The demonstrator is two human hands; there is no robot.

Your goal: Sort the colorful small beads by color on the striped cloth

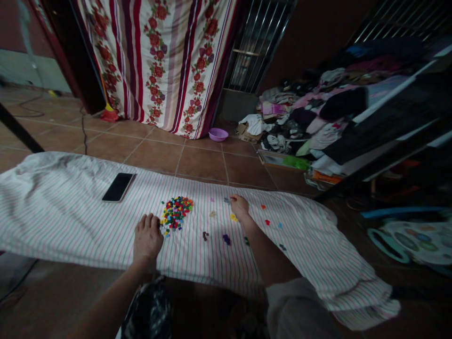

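A mixed heap of small coloured pieces (176,212) lies on a striped cloth (88,226). My left hand (148,235) rests palm down at the heap's left edge, fingers extended on the cloth. My right hand (240,206) is over the small grey group (227,200), thumb and fingers closed in a pinch; whatever is between the fingertips is too small to make out. Around it sit sorted little groups: yellow (233,217), beige (212,213), brown (205,236), dark blue (226,239), dark green (246,241), red (267,222), orange (263,206) and light blue (280,225).
A phone (118,187) lies on the cloth, left of the heap. Beyond the cloth, a purple basin (218,134) stands on the tiled floor by a floral curtain (155,61). Piled clothes (300,108) fill the right back, with a dark bar (353,174) in front.
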